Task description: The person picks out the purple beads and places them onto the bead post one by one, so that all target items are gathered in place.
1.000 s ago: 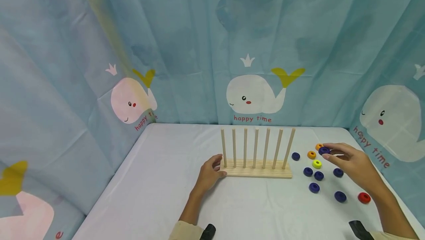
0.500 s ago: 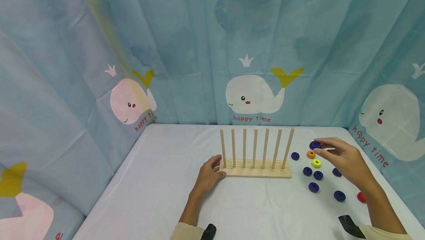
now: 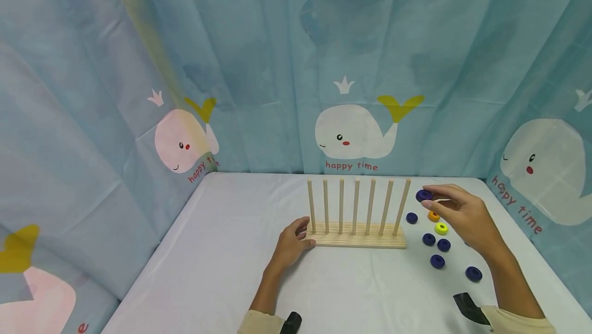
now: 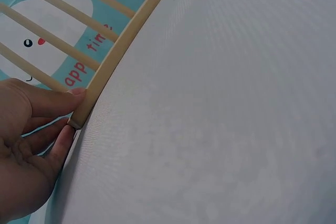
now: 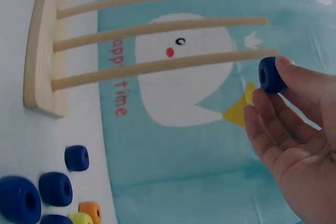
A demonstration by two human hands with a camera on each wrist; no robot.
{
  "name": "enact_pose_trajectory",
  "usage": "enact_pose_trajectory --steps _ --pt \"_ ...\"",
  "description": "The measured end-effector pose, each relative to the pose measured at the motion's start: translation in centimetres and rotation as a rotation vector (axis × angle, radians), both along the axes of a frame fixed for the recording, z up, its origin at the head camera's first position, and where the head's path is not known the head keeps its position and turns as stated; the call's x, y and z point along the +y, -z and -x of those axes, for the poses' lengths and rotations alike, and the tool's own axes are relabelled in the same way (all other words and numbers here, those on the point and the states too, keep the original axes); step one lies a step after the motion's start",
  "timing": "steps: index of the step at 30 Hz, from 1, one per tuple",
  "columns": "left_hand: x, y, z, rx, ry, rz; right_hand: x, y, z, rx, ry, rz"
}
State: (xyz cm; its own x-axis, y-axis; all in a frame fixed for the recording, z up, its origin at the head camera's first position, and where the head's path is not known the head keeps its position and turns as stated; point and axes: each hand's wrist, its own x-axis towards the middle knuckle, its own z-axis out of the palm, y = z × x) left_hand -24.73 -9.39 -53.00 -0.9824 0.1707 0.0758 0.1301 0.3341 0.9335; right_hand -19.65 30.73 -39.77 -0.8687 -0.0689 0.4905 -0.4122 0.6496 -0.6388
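Observation:
In the head view a wooden peg rack (image 3: pixel 356 242) stands on the table, its row of several upright pegs bare. My left hand (image 3: pixel 290 242) grips the left end of its base; the left wrist view shows thumb and fingers at the base's corner (image 4: pixel 79 118). My right hand (image 3: pixel 464 217) pinches a dark blue bead (image 3: pixel 423 196) between thumb and fingertips, raised near the top of the rightmost peg (image 3: pixel 403 205). From the right wrist, the hole of this blue bead (image 5: pixel 271 75) shows, close beside that peg's tip.
Right of the rack lie several loose blue beads (image 3: pixel 437 261), a yellow bead (image 3: pixel 441 228) and an orange bead (image 3: pixel 433 216). The white-covered table (image 3: pixel 222 252) is backed by a light blue whale-print curtain (image 3: pixel 259 92).
My right hand has carried the blue bead left and slightly up, from over the loose beads toward the rightmost peg. My left hand has stayed at the rack's end.

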Motion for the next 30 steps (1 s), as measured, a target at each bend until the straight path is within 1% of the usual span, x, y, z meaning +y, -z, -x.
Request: enact_pose_trajectory --steps 8,14,22,30 --pt "0.0 -0.1 -0.1 0.001 -0.002 0.004 -2.0 -0.9 0.0 0.009 -0.049 0.031" --pt "0.0 -0.2 -0.2 -0.008 -0.005 0.001 -3.1 -1.2 0.2 0.037 -0.098 0.059" --pt "-0.1 -0.1 -0.2 -0.015 0.007 -0.010 -4.3 -1.6 0.4 0.078 -0.101 0.051" --pt "-0.1 -0.2 -0.3 -0.017 0.002 -0.008 -5.7 -2.5 0.8 0.103 -0.153 0.086"
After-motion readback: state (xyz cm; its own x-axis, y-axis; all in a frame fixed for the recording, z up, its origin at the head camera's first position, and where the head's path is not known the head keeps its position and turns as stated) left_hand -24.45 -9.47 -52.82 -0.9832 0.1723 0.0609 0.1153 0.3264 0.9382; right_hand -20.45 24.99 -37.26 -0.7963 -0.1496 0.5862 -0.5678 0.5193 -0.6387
